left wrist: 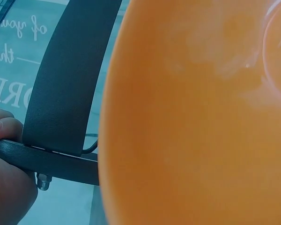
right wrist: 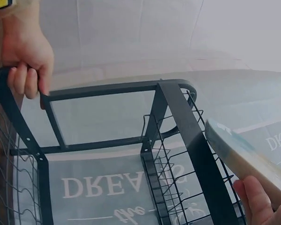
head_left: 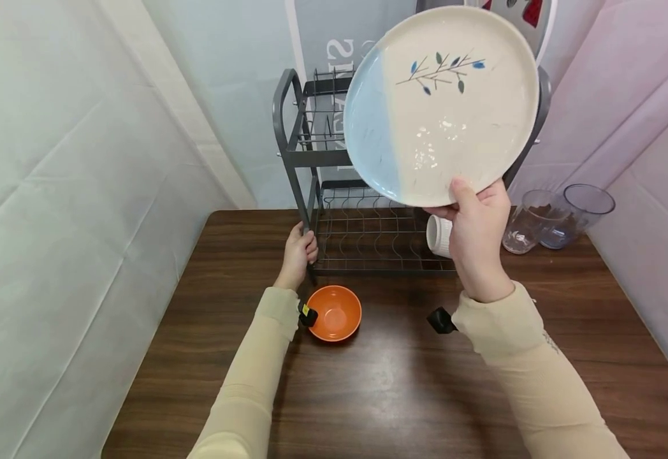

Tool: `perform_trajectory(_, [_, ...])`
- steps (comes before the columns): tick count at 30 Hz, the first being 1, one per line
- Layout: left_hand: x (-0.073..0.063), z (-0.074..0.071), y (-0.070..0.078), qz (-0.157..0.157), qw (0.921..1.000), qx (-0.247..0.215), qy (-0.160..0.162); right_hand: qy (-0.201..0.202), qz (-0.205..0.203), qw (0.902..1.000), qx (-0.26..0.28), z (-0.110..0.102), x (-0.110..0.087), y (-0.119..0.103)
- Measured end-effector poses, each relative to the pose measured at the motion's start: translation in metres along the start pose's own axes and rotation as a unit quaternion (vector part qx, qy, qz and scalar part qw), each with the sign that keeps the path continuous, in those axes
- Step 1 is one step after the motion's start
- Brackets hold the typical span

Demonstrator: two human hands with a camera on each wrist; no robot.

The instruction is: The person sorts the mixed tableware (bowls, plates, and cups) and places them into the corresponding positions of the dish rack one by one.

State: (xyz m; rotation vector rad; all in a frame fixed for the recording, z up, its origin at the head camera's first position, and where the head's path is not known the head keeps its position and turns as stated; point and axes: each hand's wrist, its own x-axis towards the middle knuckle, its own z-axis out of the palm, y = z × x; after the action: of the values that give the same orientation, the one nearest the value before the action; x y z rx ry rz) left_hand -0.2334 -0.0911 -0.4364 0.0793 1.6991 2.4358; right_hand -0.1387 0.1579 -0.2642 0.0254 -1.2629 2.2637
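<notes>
My right hand (head_left: 479, 236) pinches the lower rim of a large plate (head_left: 454, 134), cream with a light blue side and a painted twig. The plate is held up in front of the right part of a dark two-tier dish rack (head_left: 319, 157) and hides much of its upper shelf. In the right wrist view the plate (right wrist: 246, 159) shows edge-on beside the upper shelf. My left hand (head_left: 297, 253) grips the rack's front left leg, low down. An orange bowl (head_left: 335, 313) sits on the table just right of the left wrist; it fills most of the left wrist view.
A white ribbed cup (head_left: 438, 236) lies on its side at the lower shelf's right end. Two clear glasses (head_left: 521, 231) stand right of the rack, one bluish. Behind the big plate, another plate with red patterning (head_left: 545, 25) partly shows. Pale curtains (head_left: 81, 191) surround the brown table (head_left: 385, 395).
</notes>
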Motion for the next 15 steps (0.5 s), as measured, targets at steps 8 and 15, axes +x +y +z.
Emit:
perform_trajectory(8, [0.007, 0.001, -0.008, 0.005, 0.9995, -0.008, 0.029, 0.047, -0.066, 0.9960, 0.037, 0.016, 0.014, -0.002])
perform_trajectory(15, [0.007, 0.004, -0.014, 0.017, 0.9993, -0.006, 0.032, 0.036, -0.145, 0.9888, -0.004, 0.026, 0.021, -0.001])
